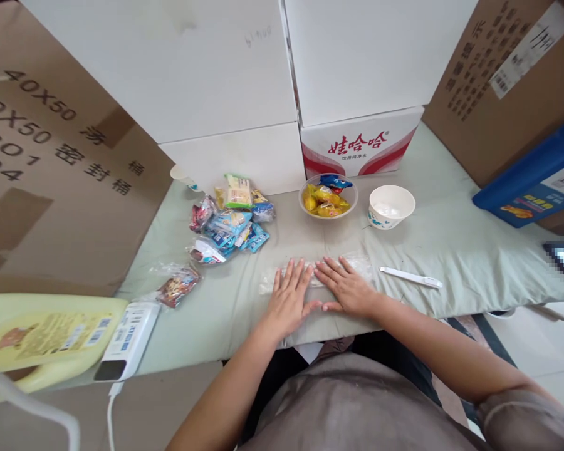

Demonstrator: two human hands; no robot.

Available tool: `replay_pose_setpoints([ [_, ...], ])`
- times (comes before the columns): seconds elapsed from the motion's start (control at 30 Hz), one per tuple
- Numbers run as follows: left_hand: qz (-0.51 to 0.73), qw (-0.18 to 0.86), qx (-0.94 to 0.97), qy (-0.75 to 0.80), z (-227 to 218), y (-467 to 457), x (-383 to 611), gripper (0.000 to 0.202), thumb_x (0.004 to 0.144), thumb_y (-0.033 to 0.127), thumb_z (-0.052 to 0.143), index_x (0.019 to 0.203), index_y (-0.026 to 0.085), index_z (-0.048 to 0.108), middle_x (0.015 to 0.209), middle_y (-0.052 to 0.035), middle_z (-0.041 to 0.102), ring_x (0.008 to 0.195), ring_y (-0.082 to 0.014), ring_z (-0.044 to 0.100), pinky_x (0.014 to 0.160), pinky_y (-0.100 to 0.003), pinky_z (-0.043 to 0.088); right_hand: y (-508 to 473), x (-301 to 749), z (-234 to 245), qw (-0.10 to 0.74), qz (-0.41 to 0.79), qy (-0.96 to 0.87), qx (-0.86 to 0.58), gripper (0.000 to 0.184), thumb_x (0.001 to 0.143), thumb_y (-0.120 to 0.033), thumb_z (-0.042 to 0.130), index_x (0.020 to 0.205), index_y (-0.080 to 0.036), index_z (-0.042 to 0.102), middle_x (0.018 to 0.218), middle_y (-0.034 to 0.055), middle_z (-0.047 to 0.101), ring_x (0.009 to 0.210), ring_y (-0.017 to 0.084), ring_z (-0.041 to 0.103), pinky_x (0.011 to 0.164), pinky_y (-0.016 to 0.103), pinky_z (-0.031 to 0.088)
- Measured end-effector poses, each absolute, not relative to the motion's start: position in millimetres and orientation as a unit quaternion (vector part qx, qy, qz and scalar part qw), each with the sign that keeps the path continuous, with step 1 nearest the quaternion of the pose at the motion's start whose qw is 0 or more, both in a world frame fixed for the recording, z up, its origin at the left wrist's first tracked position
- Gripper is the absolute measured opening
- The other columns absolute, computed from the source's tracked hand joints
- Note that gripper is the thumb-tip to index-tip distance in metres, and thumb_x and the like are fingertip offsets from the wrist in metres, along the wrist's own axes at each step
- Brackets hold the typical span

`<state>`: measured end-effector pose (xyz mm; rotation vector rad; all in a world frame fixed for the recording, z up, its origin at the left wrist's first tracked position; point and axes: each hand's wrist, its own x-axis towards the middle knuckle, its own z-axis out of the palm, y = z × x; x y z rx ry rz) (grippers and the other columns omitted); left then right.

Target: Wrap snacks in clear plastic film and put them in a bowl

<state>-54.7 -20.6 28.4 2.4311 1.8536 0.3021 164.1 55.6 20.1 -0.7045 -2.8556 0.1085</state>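
Both my hands lie flat on a clear plastic bag (267, 280) near the front edge of the cloth-covered table. My left hand (289, 297) has its fingers stretched forward over the bag's left half. On the right half rests my right hand (345, 288), fingers spread, its thumb close to the left thumb. To the right of it lies a white utility knife (411, 277). Beyond the hands stand a clear plastic bowl (328, 212) of yellow and blue wrapped snacks and a white paper bowl (391, 207). The part of the bag under my palms is hidden.
Wrapped snacks (230, 225) are heaped at the left, with one snack packet (178, 287) nearer me. White boxes (230, 156) wall the back; cardboard boxes (61, 156) flank the sides. A yellow jug (47, 338), white power bank (129, 338) and blue bottle (536, 181) stand or lie around.
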Motion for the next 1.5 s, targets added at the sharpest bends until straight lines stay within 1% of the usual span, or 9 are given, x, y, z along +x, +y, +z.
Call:
replay_pose_setpoints([
  [0.17, 0.028, 0.038, 0.748, 0.662, 14, -27, -80, 0.068, 0.092, 0.052, 0.046, 0.149, 0.021, 0.029, 0.157, -0.0142, 0.026, 0.145, -0.0359, 0.018, 0.113, -0.061, 0.016, 52, 199, 12, 0.056, 0.027, -0.932, -0.358, 0.082, 0.088, -0.067, 0.043, 0.147, -0.012, 0.034, 0.153, 0.0165, 0.032, 0.142, 0.038, 0.021, 0.111, 0.061, 0.017],
  [0.33, 0.089, 0.002, 0.732, 0.675, 35, -37, -62, 0.047, 0.092, 0.043, 0.048, 0.131, 0.017, 0.055, 0.141, -0.0186, 0.047, 0.132, -0.0398, 0.036, 0.104, -0.06, 0.031, 11, 242, 22, 0.091, 0.03, -0.944, -0.317, 0.08, 0.085, -0.066, 0.05, 0.144, -0.013, 0.04, 0.147, 0.0184, 0.041, 0.133, 0.036, 0.035, 0.105, 0.055, 0.029],
  [0.47, 0.166, 0.077, 0.766, 0.617, 42, -42, -9, 0.029, 0.093, 0.035, 0.048, 0.108, 0.016, 0.065, 0.107, -0.0129, 0.06, 0.1, -0.0277, 0.054, 0.087, -0.045, 0.047, -24, 253, 22, 0.138, 0.072, -0.942, -0.297, 0.042, 0.09, -0.038, 0.055, 0.127, -0.019, 0.057, 0.121, 0.0131, 0.061, 0.101, 0.026, 0.054, 0.087, 0.042, 0.041],
  [0.57, 0.192, 0.114, 0.801, 0.556, 37, -44, 19, 0.021, 0.09, 0.028, 0.054, 0.106, 0.019, 0.064, 0.105, -0.0102, 0.06, 0.1, -0.0265, 0.053, 0.087, -0.045, 0.047, -37, 255, 28, 0.2, 0.093, -0.933, -0.284, 0.022, 0.09, -0.017, 0.048, 0.105, -0.021, 0.064, 0.103, 0.0086, 0.064, 0.091, 0.021, 0.054, 0.081, 0.038, 0.042],
  [0.73, 0.274, 0.17, 0.851, 0.415, 27, -47, 20, 0.026, 0.091, 0.021, 0.05, 0.116, 0.02, 0.058, 0.118, -0.0113, 0.059, 0.114, -0.0258, 0.051, 0.1, -0.047, 0.041, -31, 250, 67, 0.252, 0.196, -0.922, -0.22, 0.017, 0.089, -0.013, 0.047, 0.095, -0.02, 0.061, 0.101, 0.0065, 0.066, 0.112, 0.023, 0.055, 0.097, 0.043, 0.04],
  [0.93, 0.496, 0.316, 0.663, 0.464, 13, -49, 4, 0.03, 0.097, 0.022, 0.039, 0.126, 0.022, 0.047, 0.111, -0.0104, 0.058, 0.104, -0.0204, 0.057, 0.091, -0.039, 0.049, 27, 212, 94, 0.231, 0.401, -0.845, -0.267, 0.013, 0.089, -0.019, 0.053, 0.099, -0.021, 0.061, 0.09, 0.0033, 0.069, 0.084, 0.014, 0.064, 0.075, 0.027, 0.049],
  [1.1, 0.592, 0.367, 0.493, 0.522, -2, -46, 8, 0.037, 0.098, 0.034, 0.044, 0.132, 0.023, 0.037, 0.111, -0.0092, 0.056, 0.098, -0.018, 0.06, 0.084, -0.035, 0.052, 89, 151, 69, 0.157, 0.359, -0.832, -0.394, 0.033, 0.083, -0.018, 0.059, 0.117, -0.018, 0.057, 0.082, 0.0004, 0.068, 0.073, 0.014, 0.063, 0.069, 0.024, 0.046],
  [1.37, 0.504, 0.125, 0.621, 0.587, 28, -35, -9, 0.021, 0.094, 0.019, 0.044, 0.113, 0.02, 0.053, 0.107, -0.0093, 0.055, 0.1, -0.0198, 0.055, 0.087, -0.037, 0.049, 100, 121, 31, 0.135, 0.25, -0.86, -0.423, 0.032, 0.085, -0.019, 0.056, 0.117, -0.017, 0.06, 0.108, 0.0091, 0.067, 0.096, 0.021, 0.063, 0.082, 0.03, 0.044],
  [1.5, 0.429, 0.1, 0.719, 0.538, 40, 9, -29, 0.024, 0.089, 0.006, 0.041, 0.099, 0.019, 0.059, 0.096, -0.0056, 0.063, 0.095, -0.0185, 0.057, 0.086, -0.036, 0.049, 101, 127, 27, 0.145, 0.245, -0.865, -0.413, 0.036, 0.085, -0.019, 0.057, 0.12, -0.018, 0.058, 0.103, 0.0073, 0.068, 0.092, 0.02, 0.062, 0.081, 0.03, 0.046],
])
